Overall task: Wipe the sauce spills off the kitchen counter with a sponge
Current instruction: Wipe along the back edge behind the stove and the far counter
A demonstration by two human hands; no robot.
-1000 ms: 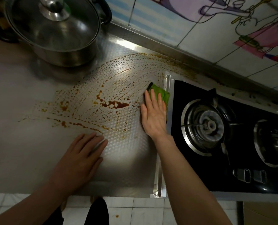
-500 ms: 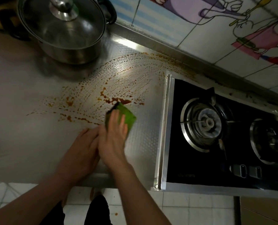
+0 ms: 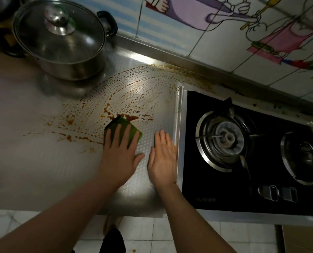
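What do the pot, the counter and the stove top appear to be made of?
Pot: polished metal, probably stainless steel, judging by its mirror-like sheen. Counter: dull silvery metal, seemingly overlaid in part with a dimpled foil-like sheet. Stove top: glossy black, likely glass; it reflects light smoothly.

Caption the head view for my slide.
Left hand presses sponge on sauce-smeared counter; right hand rests flat beside stove.

The left forearm (image 3: 60,212) and the right forearm (image 3: 188,216) reach forward, bare; the left grip (image 3: 119,154) lies palm down, fingers straight and slightly spread, thumb out to the right; the right grip (image 3: 163,157) lies just beside it, not touching, palm down, fingers straight and close together.
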